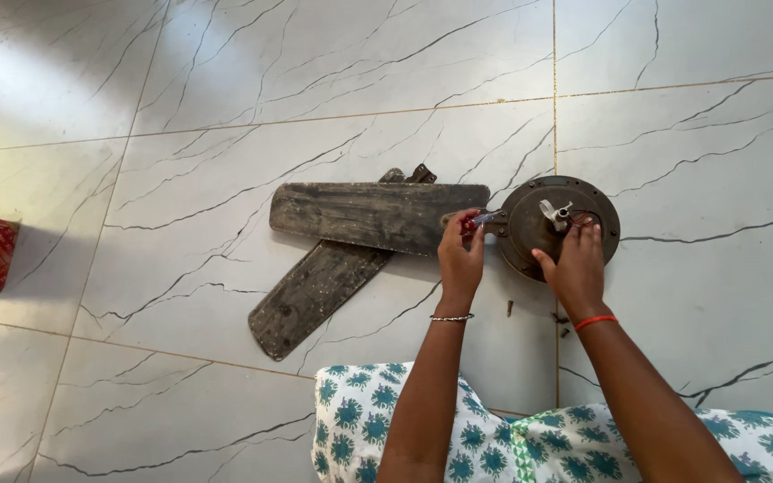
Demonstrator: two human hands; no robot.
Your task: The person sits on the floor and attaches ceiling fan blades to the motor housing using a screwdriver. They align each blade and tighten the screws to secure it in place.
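I note my left hand (462, 253) pinched shut on a small red-handled tool (476, 219) at the dusty grey fan blade (373, 216), right hand (574, 264) loosely spread, fingertips touching the round dark metal fan motor housing (530, 228) on the marble floor (225, 89), right of centre.

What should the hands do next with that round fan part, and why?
Probably keep the right hand steadying the round motor housing while the left hand turns its small tool where the upper blade joins; loose screws already lie on the floor.

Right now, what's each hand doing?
Left hand: closed on a small tool at the blade bracket.
Right hand: open, fingers resting on the fan motor.
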